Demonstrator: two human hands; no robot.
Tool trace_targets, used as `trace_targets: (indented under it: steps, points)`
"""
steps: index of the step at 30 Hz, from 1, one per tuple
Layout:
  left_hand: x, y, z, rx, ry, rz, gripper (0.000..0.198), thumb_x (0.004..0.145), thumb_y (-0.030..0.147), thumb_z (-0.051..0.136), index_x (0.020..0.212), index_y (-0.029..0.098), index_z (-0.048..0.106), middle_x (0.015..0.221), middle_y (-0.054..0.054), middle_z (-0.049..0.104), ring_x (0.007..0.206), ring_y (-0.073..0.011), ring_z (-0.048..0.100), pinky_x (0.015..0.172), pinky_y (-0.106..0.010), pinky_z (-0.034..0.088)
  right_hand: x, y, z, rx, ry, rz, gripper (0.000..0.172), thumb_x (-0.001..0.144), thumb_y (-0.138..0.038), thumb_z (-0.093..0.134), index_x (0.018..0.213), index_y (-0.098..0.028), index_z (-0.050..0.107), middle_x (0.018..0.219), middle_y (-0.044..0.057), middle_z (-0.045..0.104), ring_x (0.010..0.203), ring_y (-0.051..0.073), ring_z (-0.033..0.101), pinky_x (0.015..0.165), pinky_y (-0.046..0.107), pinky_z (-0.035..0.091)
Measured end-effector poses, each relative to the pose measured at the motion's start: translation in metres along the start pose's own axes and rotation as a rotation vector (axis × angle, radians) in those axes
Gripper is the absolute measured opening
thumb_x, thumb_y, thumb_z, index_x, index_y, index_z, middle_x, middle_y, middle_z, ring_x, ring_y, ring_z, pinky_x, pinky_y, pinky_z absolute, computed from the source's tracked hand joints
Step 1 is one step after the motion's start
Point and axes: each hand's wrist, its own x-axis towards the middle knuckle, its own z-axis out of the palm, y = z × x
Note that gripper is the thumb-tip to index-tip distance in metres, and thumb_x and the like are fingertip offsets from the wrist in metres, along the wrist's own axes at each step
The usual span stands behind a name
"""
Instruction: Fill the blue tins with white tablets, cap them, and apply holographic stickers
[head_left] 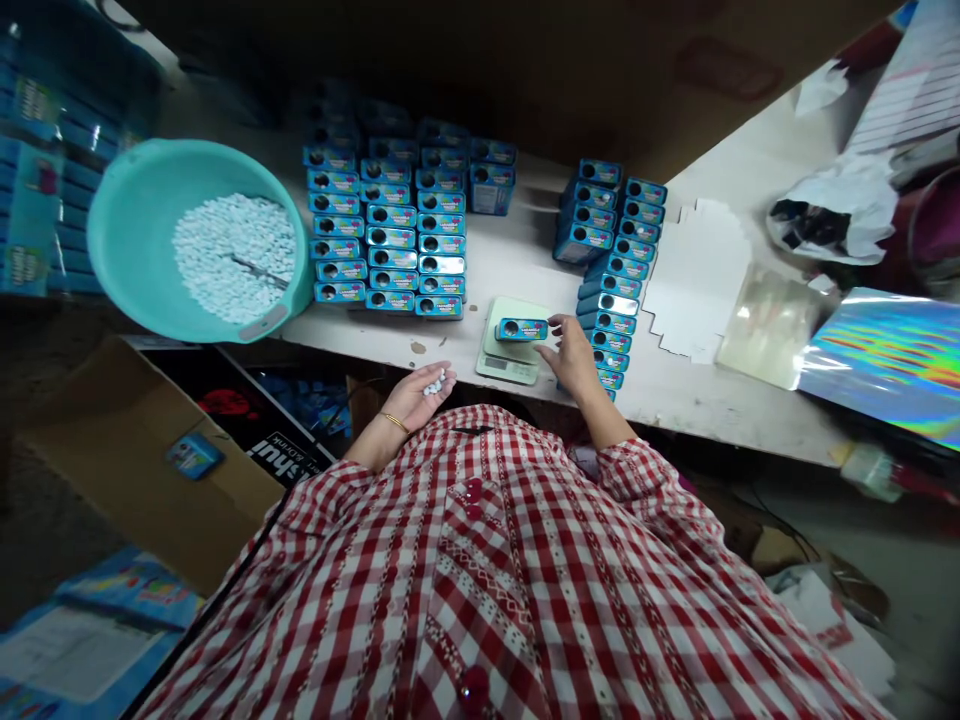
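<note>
Tin (529,332), long axis sideways, hole (511,328) leftward, right fingers (556,322) parted at its end, left fingers (448,374) cupping pellets (433,385)

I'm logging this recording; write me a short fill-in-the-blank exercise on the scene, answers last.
1. Small pale pieces lie in the person's ____ hand.
2. Beside the right hand, the number of blue tins on the scale is ____.
3. The checked shirt is white and ____.

Missing words: left; one; red.

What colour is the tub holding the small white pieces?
The tub is plain turquoise; it shows best in the head view, at the left.
</note>
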Motion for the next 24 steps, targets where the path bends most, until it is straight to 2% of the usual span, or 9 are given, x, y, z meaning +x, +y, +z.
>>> trace_targets:
  steps: [6, 8, 10, 14, 16, 18, 21, 24]
  points:
    - [0.002, 0.000, 0.003, -0.017, 0.007, 0.005, 0.016, 0.080, 0.000, 0.051, 0.084, 0.006, 0.065, 0.073, -0.009, 0.066, 0.070, -0.0109, 0.065, 0.067, -0.019, 0.054, 0.002, -0.006, -0.008, -0.042, 0.051, -0.117, 0.042, 0.080, -0.030, 0.060, 0.118, -0.017, 0.046, 0.113, 0.013, 0.051, 0.106, 0.028, 0.048, 0.090, 0.045, 0.044]
    - [0.002, -0.001, 0.006, -0.014, 0.000, 0.014, 0.016, 0.078, 0.000, 0.052, 0.083, 0.006, 0.066, 0.076, -0.010, 0.067, 0.075, -0.0120, 0.066, 0.072, -0.021, 0.054, -0.001, -0.014, -0.011, -0.019, 0.103, -0.131, 0.038, 0.082, -0.032, 0.058, 0.117, -0.018, 0.048, 0.112, 0.013, 0.052, 0.107, 0.028, 0.048, 0.090, 0.045, 0.044]
    - [0.002, -0.003, 0.012, 0.005, -0.025, 0.015, 0.015, 0.076, 0.000, 0.055, 0.083, 0.006, 0.066, 0.080, -0.011, 0.068, 0.080, -0.0135, 0.066, 0.079, -0.024, 0.054, -0.006, -0.027, -0.010, 0.034, 0.103, -0.172, 0.032, 0.086, -0.032, 0.053, 0.115, -0.019, 0.051, 0.109, 0.012, 0.054, 0.105, 0.026, 0.049, 0.089, 0.043, 0.045]
    - [0.001, -0.008, 0.032, 0.061, -0.156, 0.013, 0.015, 0.073, 0.000, 0.059, 0.081, 0.007, 0.068, 0.083, -0.010, 0.070, 0.083, -0.0149, 0.066, 0.085, -0.028, 0.052, -0.019, -0.064, 0.010, 0.116, -0.157, -0.355, 0.030, 0.090, -0.028, 0.049, 0.118, -0.021, 0.054, 0.108, 0.010, 0.057, 0.102, 0.022, 0.051, 0.090, 0.039, 0.045]
    - [0.001, -0.009, 0.043, 0.092, -0.220, 0.026, 0.015, 0.072, 0.000, 0.059, 0.081, 0.008, 0.069, 0.081, -0.009, 0.070, 0.077, -0.0131, 0.066, 0.082, -0.027, 0.052, -0.021, -0.076, 0.021, 0.097, -0.237, -0.372, 0.032, 0.089, -0.025, 0.049, 0.120, -0.019, 0.055, 0.110, 0.011, 0.056, 0.101, 0.023, 0.051, 0.089, 0.039, 0.046]
    - [0.001, -0.008, 0.053, 0.122, -0.250, 0.034, 0.018, 0.072, -0.001, 0.058, 0.083, 0.009, 0.069, 0.079, -0.007, 0.070, 0.073, -0.0114, 0.065, 0.080, -0.026, 0.051, -0.019, -0.079, 0.028, 0.088, -0.250, -0.348, 0.030, 0.089, -0.022, 0.049, 0.117, -0.018, 0.058, 0.108, 0.012, 0.057, 0.099, 0.022, 0.051, 0.087, 0.038, 0.046]
    - [0.000, -0.007, 0.059, 0.159, -0.273, 0.013, 0.026, 0.070, -0.003, 0.057, 0.090, 0.010, 0.069, 0.083, -0.006, 0.070, 0.078, -0.0112, 0.065, 0.083, -0.026, 0.050, -0.012, -0.072, 0.026, 0.122, -0.271, -0.333, 0.022, 0.089, -0.020, 0.050, 0.106, -0.018, 0.064, 0.101, 0.010, 0.058, 0.095, 0.020, 0.052, 0.085, 0.035, 0.045]
    - [0.000, -0.009, 0.058, 0.199, -0.302, -0.032, 0.027, 0.070, -0.003, 0.056, 0.089, 0.010, 0.070, 0.086, -0.007, 0.070, 0.082, -0.0111, 0.065, 0.091, -0.029, 0.047, -0.006, -0.065, 0.016, 0.128, -0.383, -0.327, 0.019, 0.087, -0.015, 0.051, 0.099, -0.016, 0.065, 0.095, 0.008, 0.059, 0.089, 0.017, 0.054, 0.080, 0.030, 0.045]
